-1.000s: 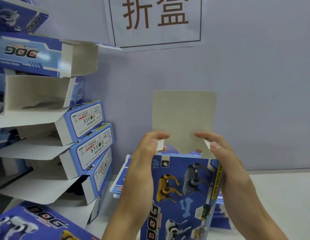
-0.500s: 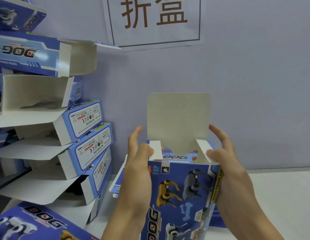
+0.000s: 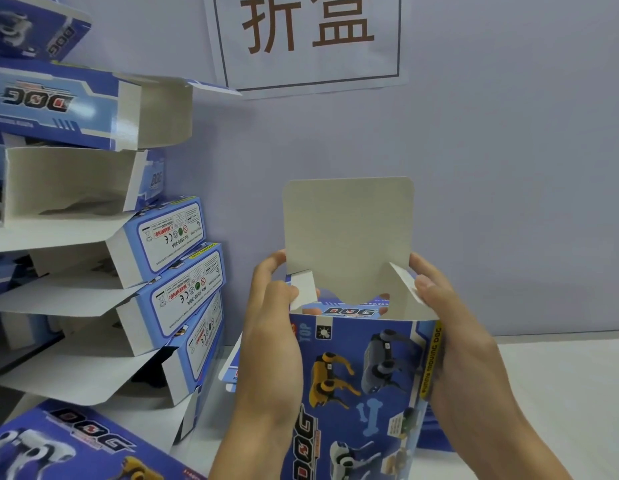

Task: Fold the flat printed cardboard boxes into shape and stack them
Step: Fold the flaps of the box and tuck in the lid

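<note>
several folded boxes [image 3: 169, 299] lean, seemingly, against lilac wall [image 3: 509, 168] on white table [image 3: 560, 393].

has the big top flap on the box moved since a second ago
Yes. The top flap has shifted left and slightly down against the paper sign on the wall, and remains upright.

Blue dog-printed box [image 3: 363, 375] — greyish inner flap [image 3: 348, 237], perhaps off-white

Box [image 3: 363, 375]: cardboard, outside printed blue, slightly glossy; inside and lid flap [image 3: 348, 233] bare grey-white, matt. Stacked boxes [image 3: 145, 271]: same printed card, pale matt insides. Sign [image 3: 308, 39]: white paper, matt. Wall [image 3: 509, 168]: smooth, matt. Table [image 3: 560, 393]: white, smooth.
</note>
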{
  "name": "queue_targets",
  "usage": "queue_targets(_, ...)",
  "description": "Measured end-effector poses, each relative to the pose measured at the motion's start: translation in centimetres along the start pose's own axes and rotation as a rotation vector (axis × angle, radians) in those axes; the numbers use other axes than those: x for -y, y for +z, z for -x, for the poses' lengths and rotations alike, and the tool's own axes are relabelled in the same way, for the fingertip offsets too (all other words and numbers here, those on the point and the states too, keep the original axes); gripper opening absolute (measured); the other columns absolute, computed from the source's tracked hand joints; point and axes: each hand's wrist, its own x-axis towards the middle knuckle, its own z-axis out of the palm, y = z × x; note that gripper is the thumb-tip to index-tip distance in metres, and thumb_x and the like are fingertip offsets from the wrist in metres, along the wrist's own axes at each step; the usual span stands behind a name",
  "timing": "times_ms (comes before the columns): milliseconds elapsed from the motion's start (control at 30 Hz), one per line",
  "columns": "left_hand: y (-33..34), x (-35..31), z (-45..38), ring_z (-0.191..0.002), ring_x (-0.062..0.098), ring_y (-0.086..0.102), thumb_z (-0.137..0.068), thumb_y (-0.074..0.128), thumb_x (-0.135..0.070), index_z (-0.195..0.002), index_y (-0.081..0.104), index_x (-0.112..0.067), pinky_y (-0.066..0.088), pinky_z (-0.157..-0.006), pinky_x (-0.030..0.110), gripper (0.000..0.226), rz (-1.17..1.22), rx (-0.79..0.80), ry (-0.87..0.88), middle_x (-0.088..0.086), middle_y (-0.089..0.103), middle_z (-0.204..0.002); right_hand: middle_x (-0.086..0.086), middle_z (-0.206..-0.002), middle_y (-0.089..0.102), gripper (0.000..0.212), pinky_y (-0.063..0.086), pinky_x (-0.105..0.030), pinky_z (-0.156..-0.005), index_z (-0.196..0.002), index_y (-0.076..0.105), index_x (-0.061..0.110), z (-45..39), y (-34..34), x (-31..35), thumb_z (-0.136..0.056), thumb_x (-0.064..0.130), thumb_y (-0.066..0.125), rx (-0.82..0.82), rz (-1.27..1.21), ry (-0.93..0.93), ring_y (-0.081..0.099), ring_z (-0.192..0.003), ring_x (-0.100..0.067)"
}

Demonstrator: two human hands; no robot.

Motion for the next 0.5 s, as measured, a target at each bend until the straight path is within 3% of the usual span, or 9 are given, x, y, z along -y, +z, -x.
queue_targets(33,-0.2,0.2,-0.2,-0.062,0.02,0.073,-0.102,0.038,-0.029,-0.109,0.063,-0.046,0.057,-0.046,0.028,0.031,0.004,0.027,0.026,0.004,0.075,-0.082,0.007,-0.105,0.066,0.044,0.044,-0.005,-0.06,-0.138,0.047,0.01,3.2,-0.3,-3.0,-0.103,-0.005,0.026,0.191,-0.043,0.075,0.067,-0.085,0.008)
queue_targets(67,-0.3,0.2,-0.3,-0.062,0.02,0.073,-0.102,0.038,-0.028,-0.109,0.063,-0.048,0.056,-0.046,0.028,0.033,0.009,0.034,0.036,0.004,0.075,-0.083,0.012,-0.093,0.07,0.041,0.047,-0.006,-0.056,-0.13,0.053,0.022,0.9,-0.4,-3.2,-0.104,0.0,0.03,0.276,-0.012,0.136,0.067,-0.07,0.009)
queue_targets(100,-0.3,0.0,-0.3,-0.062,0.02,0.073,-0.102,0.038,-0.026,-0.107,0.064,-0.05,0.056,-0.046,0.027,0.036,-0.003,0.043,0.049,0.004,0.076,-0.082,0.012,-0.087,0.074,0.037,0.052,-0.013,-0.058,-0.123,0.057,0.033,1.0,0.1,-3.4,-0.103,0.008,0.037,0.156,0.027,0.135,0.07,-0.069,0.003)
queue_targets(200,-0.6,0.1,-0.5,-0.064,0.021,0.074,-0.101,0.037,-0.02,-0.096,0.067,-0.052,0.056,-0.047,0.028,0.044,-0.049,0.039,0.044,0.004,0.076,-0.085,-0.001,-0.101,0.075,0.033,0.06,-0.042,-0.075,-0.114,0.062,0.05,1.1,-0.7,-4.8,-0.087,0.03,0.058,0.161,0.012,0.112,0.075,-0.085,-0.025)
queue_targets(300,-0.5,0.1,-0.7,-0.071,0.022,0.076,-0.103,0.038,-0.023,-0.092,0.065,-0.053,0.057,-0.048,0.029,0.042,-0.079,0.022,0.068,0.003,0.076,-0.089,0.003,-0.089,0.073,0.032,0.056,-0.03,-0.051,-0.102,0.062,0.052,1.5,-0.8,-4.9,-0.076,0.036,0.053,0.154,0.032,0.078,0.073,-0.068,-0.022)
queue_targets(367,-0.4,0.2,-0.8,-0.078,0.022,0.076,-0.104,0.038,-0.025,-0.093,0.065,-0.056,0.057,-0.05,0.029,0.043,-0.086,0.019,0.107,-0.004,0.076,-0.091,0.005,-0.088,0.073,0.03,0.053,-0.028,-0.048,-0.1,0.061,0.052,1.4,-1.0,-4.8,-0.076,0.037,0.053,0.135,0.027,0.062,0.073,-0.067,-0.02)
queue_targets(500,-0.4,0.4,-1.0,-0.081,0.016,0.076,-0.104,0.038,-0.021,-0.088,0.071,-0.055,0.057,-0.051,0.025,0.05,-0.09,0.028,0.173,-0.018,0.075,-0.089,-0.003,-0.107,0.073,0.034,0.056,-0.047,-0.078,-0.113,0.058,0.054,1.5,-1.1,-5.3,-0.084,0.037,0.055,0.099,0.024,0.03,0.074,-0.091,-0.031)
